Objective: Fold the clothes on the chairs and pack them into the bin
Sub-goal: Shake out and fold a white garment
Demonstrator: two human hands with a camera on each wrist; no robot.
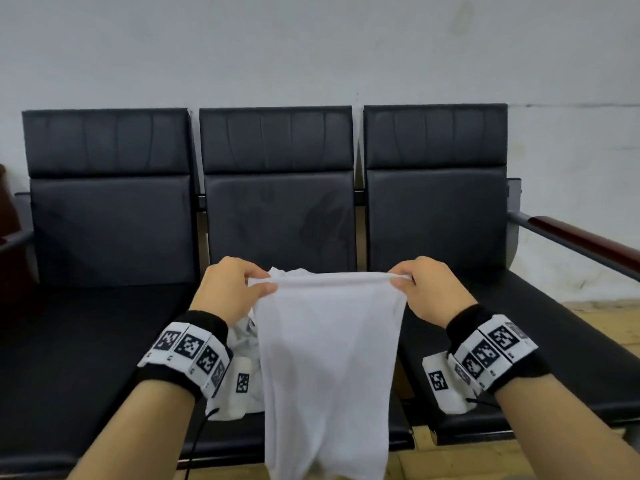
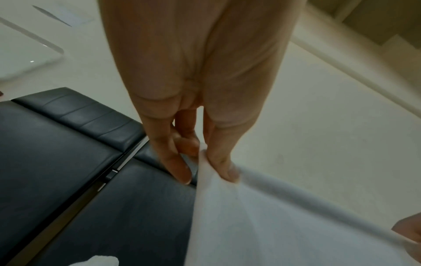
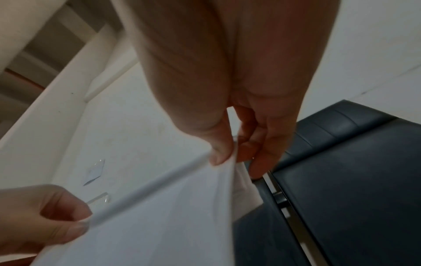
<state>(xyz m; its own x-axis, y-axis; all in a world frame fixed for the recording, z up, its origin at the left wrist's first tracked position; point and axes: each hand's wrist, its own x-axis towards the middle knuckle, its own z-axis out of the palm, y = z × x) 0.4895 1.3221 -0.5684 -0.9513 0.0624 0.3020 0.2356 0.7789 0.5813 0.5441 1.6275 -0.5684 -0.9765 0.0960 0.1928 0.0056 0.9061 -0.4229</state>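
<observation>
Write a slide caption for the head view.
Both hands, left hand and right hand, pinch a white garment above black chairs.

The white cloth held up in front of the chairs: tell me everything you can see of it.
The white cloth is plain, thin and soft-looking, with a narrow hemmed top edge. That edge is stretched level between the left hand and the right hand, each pinching one end between thumb and fingers. The rest hangs straight down in loose folds, narrowing a little, in front of the middle seat. Its bottom runs out of the head view. More crumpled white fabric lies on the seat behind it.
</observation>
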